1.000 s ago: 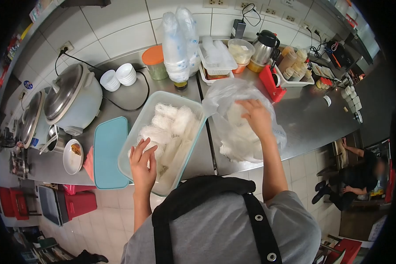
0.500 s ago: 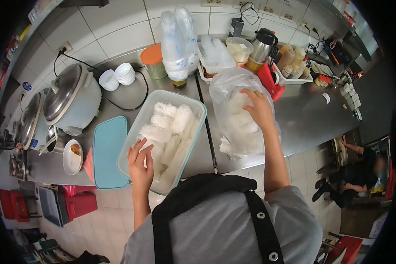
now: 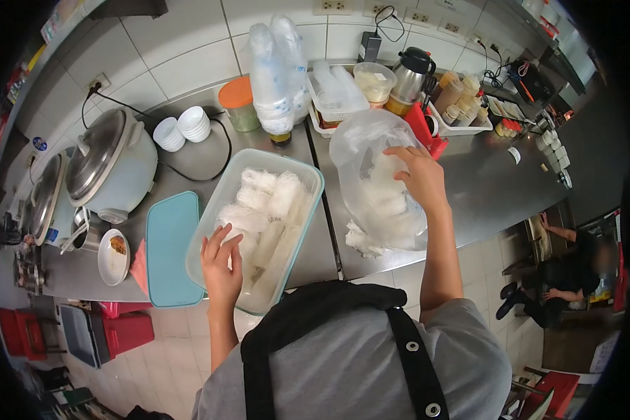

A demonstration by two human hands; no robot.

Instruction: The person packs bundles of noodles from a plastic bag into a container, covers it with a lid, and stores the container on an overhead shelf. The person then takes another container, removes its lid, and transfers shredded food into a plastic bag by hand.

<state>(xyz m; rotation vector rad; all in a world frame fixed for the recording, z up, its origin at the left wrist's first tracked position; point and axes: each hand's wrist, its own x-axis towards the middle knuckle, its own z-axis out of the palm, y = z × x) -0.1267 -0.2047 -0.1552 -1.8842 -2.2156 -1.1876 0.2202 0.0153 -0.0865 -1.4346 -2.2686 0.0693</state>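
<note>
My left hand (image 3: 222, 269) is over the near left side of a clear rectangular tub (image 3: 313, 204) with a pale blue-green rim. Its fingers are spread and nothing shows in them. Inside the tub lie several bundles of thin white noodles (image 3: 253, 199), fluffy at the back and flatter and more see-through at the right. My right hand (image 3: 425, 178) hovers at the upper right of a large clear plastic bag (image 3: 357, 150), its thumb and fingers apart. The bag holds more pale noodle bundles (image 3: 385, 199). Whether the fingertips touch the bag I cannot tell.
A blue-green lid (image 3: 171, 252) lies left of the tub. Farther left are a rice cooker (image 3: 112, 164) and a white bowl with food scraps (image 3: 113, 257). Bagged cups (image 3: 269, 84), a steel jug (image 3: 411, 77) and a sauce-bottle tray (image 3: 462, 126) line the back. A person sits at right.
My right hand has shifted slightly right and down over the bag. My left hand stays by the tub. The whole view has moved a little.
</note>
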